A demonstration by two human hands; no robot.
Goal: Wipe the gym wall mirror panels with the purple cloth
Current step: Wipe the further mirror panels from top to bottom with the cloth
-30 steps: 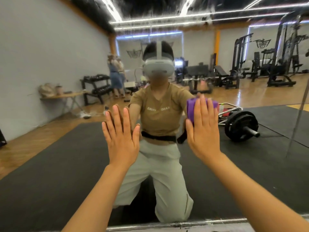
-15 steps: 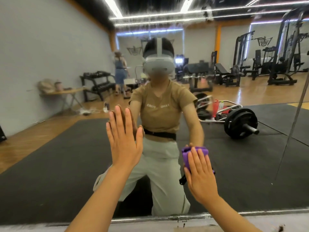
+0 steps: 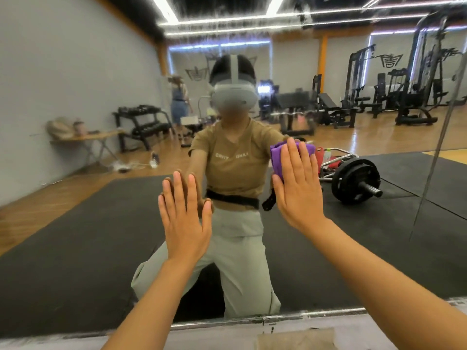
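Right hand (image 3: 298, 188) flat, fingers straight, pressing purple cloth (image 3: 278, 157) on mirror (image 3: 75, 223) centre frame; left hand (image 3: 185, 218) flat, empty, bracing; keep even pressure, overlap strokes

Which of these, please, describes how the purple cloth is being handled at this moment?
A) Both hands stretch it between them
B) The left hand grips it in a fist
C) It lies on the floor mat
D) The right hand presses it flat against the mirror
D: the right hand, fingers straight, presses the purple cloth against the mirror, while the left hand rests bare on the glass.
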